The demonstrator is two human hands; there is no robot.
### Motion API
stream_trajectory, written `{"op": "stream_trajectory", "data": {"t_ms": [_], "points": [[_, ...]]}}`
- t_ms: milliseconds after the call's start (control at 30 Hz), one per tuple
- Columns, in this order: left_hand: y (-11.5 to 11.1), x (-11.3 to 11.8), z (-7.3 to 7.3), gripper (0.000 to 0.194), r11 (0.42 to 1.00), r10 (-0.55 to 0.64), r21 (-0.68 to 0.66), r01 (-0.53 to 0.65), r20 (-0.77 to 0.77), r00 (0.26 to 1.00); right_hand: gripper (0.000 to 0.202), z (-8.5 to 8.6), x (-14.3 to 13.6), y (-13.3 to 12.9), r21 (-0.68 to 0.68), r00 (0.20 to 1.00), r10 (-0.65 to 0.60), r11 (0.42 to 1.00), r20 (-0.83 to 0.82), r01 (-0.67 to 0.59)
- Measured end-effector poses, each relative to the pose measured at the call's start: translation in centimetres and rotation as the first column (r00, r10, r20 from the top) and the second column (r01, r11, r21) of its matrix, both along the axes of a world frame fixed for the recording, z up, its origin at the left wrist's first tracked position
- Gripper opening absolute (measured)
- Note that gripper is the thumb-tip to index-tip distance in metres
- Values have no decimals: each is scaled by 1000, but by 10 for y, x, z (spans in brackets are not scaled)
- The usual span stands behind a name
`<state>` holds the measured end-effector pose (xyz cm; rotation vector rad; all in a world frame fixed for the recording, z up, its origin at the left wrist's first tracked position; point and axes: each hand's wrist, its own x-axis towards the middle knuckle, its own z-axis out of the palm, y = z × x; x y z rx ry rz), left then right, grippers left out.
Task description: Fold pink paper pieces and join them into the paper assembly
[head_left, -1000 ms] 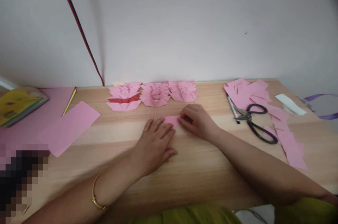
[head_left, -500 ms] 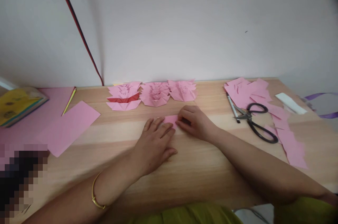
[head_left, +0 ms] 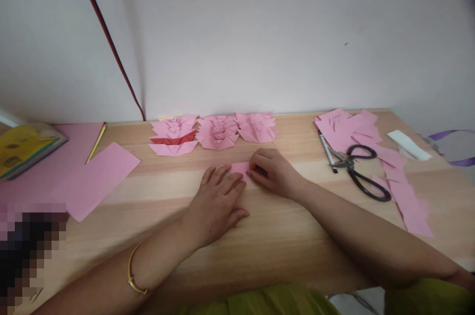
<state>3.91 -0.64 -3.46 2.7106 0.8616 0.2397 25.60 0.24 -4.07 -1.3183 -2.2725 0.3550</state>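
A small piece of pink paper (head_left: 240,168) lies on the wooden table, mostly covered by my fingers. My left hand (head_left: 218,201) rests flat on its left part, fingers spread. At its right end, my right hand (head_left: 272,171) has its fingers curled in a pinch on the paper's edge. Just beyond my hands stand rows of folded pink paper pieces (head_left: 218,139), one with a red strip. The underside of the paper and its folds are hidden.
Black-handled scissors (head_left: 349,162), a white pen (head_left: 326,151), pink scraps (head_left: 403,191) and a white strip (head_left: 408,145) lie to the right. On the left are a pink sheet (head_left: 100,176), a yellow pencil (head_left: 96,142) and a yellow package (head_left: 27,144). A wall (head_left: 237,32) rises behind.
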Motion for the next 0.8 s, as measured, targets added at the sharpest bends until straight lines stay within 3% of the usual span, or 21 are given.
{"op": "stream_trajectory", "data": {"t_ms": [800], "points": [[0, -1, -2, 49, 1000, -6, -4, 6, 22, 1000, 11, -2, 1, 1, 0, 1000, 10, 1000, -16, -10]]}}
